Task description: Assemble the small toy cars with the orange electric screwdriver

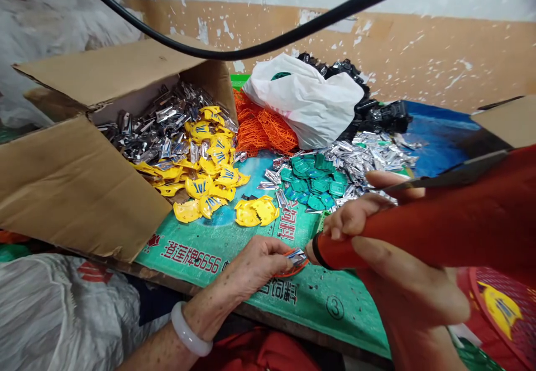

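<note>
My left hand (262, 262), with a white bangle at the wrist, pinches a small orange plastic piece (293, 273) low over the green sheet. On that piece lies a shiny silver part (296, 256), partly covered by my fingers. My right hand (402, 270) is wrapped round a thick red power screwdriver (427, 226) with a dark lever along its top. Its narrow nose, behind a black ring, points left and meets the orange piece's right edge; the very tip is hard to make out. Just beyond my hands are a broken-edged yellow plastic piece (256, 211) and several green plastic pieces (316, 181).
At left, an open cardboard box (125, 192) spills metal clips (167, 114) and yellow pieces (218, 159). Behind are orange netting (263, 125), a white plastic bag (310, 97), black parts (377, 117) and silver parts (368, 153). A black cable (251, 53) hangs across the top.
</note>
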`<state>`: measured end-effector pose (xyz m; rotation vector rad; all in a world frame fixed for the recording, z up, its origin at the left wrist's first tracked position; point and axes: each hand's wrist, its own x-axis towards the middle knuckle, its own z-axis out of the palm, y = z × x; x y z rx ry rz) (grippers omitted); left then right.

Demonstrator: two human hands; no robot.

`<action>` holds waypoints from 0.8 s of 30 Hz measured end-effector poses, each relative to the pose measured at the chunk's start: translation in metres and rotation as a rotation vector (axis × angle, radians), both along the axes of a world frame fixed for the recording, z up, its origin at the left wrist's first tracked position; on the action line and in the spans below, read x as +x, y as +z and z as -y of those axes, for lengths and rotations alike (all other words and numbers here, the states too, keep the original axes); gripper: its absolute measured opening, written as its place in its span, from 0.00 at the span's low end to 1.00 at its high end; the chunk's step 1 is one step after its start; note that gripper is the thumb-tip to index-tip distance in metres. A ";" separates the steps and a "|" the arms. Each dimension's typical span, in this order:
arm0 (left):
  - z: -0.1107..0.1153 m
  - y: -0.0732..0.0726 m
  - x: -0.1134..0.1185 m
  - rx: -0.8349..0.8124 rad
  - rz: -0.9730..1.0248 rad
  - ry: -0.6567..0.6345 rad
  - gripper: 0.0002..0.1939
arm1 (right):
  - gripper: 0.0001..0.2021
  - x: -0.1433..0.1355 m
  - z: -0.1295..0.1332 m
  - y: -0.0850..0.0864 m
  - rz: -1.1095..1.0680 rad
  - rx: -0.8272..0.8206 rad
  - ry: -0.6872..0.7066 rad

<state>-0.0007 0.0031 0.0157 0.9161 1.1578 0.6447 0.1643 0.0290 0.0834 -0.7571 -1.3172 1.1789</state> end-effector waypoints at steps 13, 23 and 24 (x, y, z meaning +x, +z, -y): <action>0.005 0.003 0.007 -0.005 -0.016 0.078 0.08 | 0.16 -0.010 0.003 0.000 0.043 0.071 -0.052; 0.006 -0.003 0.011 -0.058 0.079 0.144 0.09 | 0.22 -0.008 0.006 -0.004 0.076 0.060 -0.065; 0.006 -0.004 0.010 -0.050 0.089 0.145 0.09 | 0.23 -0.007 0.007 -0.003 0.069 0.066 -0.067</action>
